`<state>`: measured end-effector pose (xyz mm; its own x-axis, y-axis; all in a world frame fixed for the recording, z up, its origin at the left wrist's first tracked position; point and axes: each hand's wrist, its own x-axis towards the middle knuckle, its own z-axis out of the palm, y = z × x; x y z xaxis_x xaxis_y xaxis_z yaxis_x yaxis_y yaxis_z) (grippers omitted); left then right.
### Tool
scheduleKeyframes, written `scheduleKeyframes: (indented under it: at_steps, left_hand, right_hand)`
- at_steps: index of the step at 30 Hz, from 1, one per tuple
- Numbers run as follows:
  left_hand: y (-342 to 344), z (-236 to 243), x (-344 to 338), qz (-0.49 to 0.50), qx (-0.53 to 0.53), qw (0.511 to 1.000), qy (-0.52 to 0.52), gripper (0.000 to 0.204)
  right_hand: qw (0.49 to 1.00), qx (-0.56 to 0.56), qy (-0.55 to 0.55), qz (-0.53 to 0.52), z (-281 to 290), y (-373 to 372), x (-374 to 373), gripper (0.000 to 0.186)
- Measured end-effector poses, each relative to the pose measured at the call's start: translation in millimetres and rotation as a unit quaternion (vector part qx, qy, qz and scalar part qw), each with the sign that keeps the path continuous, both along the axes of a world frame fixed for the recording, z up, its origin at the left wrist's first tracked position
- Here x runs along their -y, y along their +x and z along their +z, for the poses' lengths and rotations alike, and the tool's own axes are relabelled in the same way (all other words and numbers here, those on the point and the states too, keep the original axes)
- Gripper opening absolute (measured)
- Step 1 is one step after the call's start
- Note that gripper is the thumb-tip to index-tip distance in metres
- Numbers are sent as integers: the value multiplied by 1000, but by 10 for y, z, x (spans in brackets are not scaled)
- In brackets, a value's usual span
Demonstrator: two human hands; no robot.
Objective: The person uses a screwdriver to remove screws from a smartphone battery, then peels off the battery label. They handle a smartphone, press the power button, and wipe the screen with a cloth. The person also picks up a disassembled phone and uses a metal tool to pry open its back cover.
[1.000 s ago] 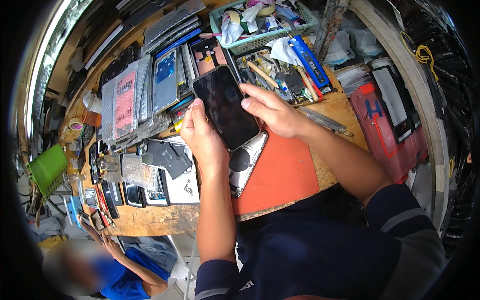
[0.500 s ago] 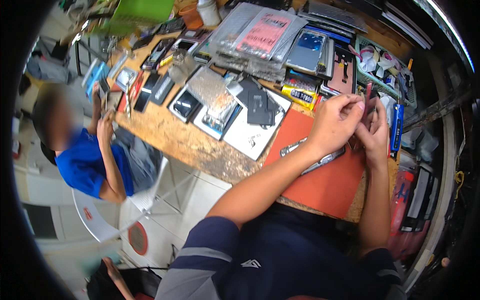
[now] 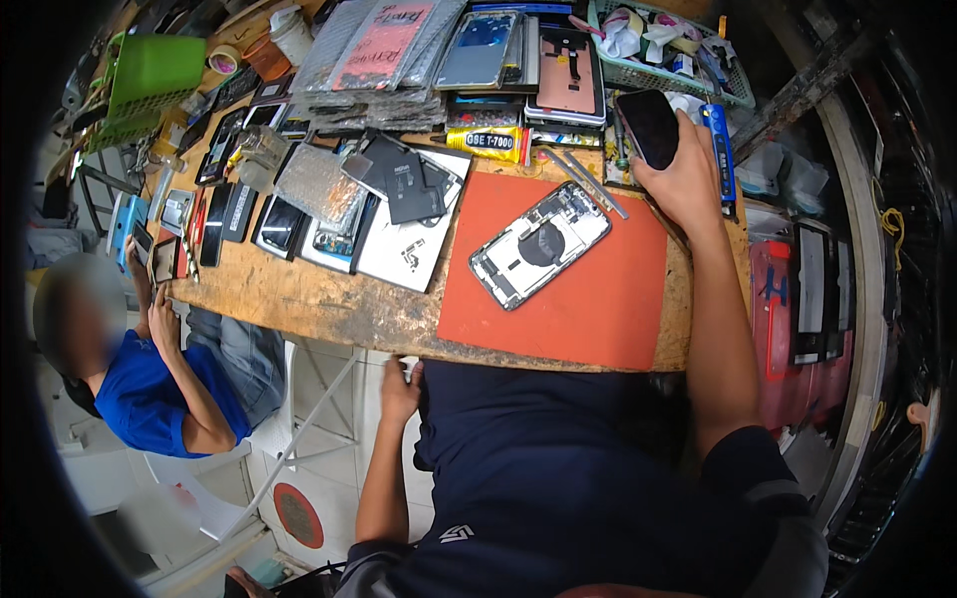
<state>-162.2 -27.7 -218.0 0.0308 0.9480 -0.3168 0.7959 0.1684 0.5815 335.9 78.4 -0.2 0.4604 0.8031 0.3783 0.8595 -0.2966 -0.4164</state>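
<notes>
My right hand point(image 3: 686, 184) grips a black phone screen point(image 3: 649, 126) at the far right of the wooden bench, above the orange mat point(image 3: 588, 299). An opened phone body point(image 3: 539, 244) lies face up on the mat, left of that hand. My left hand point(image 3: 399, 391) hangs below the front edge of the bench point(image 3: 319, 304), against my dark shirt, holding nothing; its fingers look loosely curled.
Several phone parts, screens and black batteries point(image 3: 404, 189) crowd the bench's left and back. A yellow glue tube point(image 3: 486, 143) and tweezers point(image 3: 583, 179) lie behind the mat. A green basket point(image 3: 658, 60) holds oddments. A person in a blue shirt point(image 3: 150, 389) sits at left.
My hands came apart: the right one carried the black screen off the phone body to the far right, and the left one dropped below the bench edge. The view swung around.
</notes>
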Motion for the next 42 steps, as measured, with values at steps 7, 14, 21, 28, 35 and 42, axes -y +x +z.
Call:
scheduleKeyframes:
  at_steps: [7, 14, 21, 28, 35, 42]
  left_hand:
    - [71, 76, 452, -66, 95, 993, -10, 14]
    - [145, 136, 400, -92, 102, 990, 44, 13]
    - [165, -791, -568, -107, 3, 975, 196, 15]
    - [-52, 103, 427, -121, 123, 985, -10, 7]
    - [53, -578, -334, -73, 15, 996, 57, 18]
    - [591, 397, -10, -122, 104, 987, -18, 21]
  right_hand:
    - [994, 104, -11, -8, -55, -93, 65, 67]
    - [979, 16, 196, 47, 83, -99, 64, 39]
    - [963, -36, 257, 76, 103, -186, -3, 25]
    - [972, 1, 166, 168, 407, -608, 1050, 23]
    - [978, -42, 67, 191, -143, -1049, 1703, 25]
    - [971, -23, 65, 231, -130, -908, 1634, 20]
